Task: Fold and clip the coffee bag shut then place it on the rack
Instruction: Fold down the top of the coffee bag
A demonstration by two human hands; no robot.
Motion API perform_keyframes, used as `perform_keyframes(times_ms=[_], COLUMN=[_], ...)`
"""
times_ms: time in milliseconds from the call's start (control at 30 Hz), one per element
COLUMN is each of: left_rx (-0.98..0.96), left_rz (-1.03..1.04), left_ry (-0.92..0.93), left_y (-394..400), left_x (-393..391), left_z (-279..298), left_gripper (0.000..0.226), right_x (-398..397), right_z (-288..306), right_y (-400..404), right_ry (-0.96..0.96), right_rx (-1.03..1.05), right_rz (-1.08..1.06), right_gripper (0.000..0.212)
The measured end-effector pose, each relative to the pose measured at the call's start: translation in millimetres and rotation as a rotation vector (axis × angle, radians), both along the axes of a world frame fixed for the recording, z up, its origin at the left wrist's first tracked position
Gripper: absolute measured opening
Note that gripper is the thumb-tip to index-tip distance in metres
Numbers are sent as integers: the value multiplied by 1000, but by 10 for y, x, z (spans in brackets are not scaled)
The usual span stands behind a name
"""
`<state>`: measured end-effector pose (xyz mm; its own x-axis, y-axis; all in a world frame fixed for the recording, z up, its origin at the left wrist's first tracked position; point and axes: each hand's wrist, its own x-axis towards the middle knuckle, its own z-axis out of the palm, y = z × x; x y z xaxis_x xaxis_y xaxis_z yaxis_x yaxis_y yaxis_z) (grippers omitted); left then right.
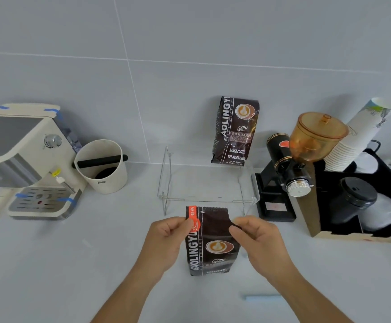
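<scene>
A dark coffee bag [213, 248] with a red label at its top left stands upright on the white counter in front of me. My left hand [166, 241] pinches its upper left edge at the red label. My right hand [257, 238] pinches the upper right edge. The bag's top stands flat and unfolded between them. Just behind it is a clear acrylic rack [203, 183] on wire legs. A second coffee bag [235, 131] stands on the rack's far right, leaning against the wall. A pale blue clip-like strip [263, 297] lies on the counter near my right forearm.
An espresso machine [24, 159] sits at the left with a white knock box [101, 166] beside it. Right of the rack stand a black grinder [290, 169] with an amber hopper, a stack of paper cups [357, 138] and a black organiser box [357, 201].
</scene>
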<state>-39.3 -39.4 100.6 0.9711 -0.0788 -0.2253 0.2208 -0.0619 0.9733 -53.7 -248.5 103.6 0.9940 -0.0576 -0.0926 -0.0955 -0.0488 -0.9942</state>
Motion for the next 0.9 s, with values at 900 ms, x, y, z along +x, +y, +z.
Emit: perform_keyframes(times_ms=[900], left_rx=[539], left_rz=[-70], left_ry=[-598], left_y=[120], left_x=[59], left_z=[111], left_gripper=[37], right_x=[129], right_z=[158], right_y=[105], right_ry=[-195], right_rx=[-361], right_rz=[41], right_gripper=[42])
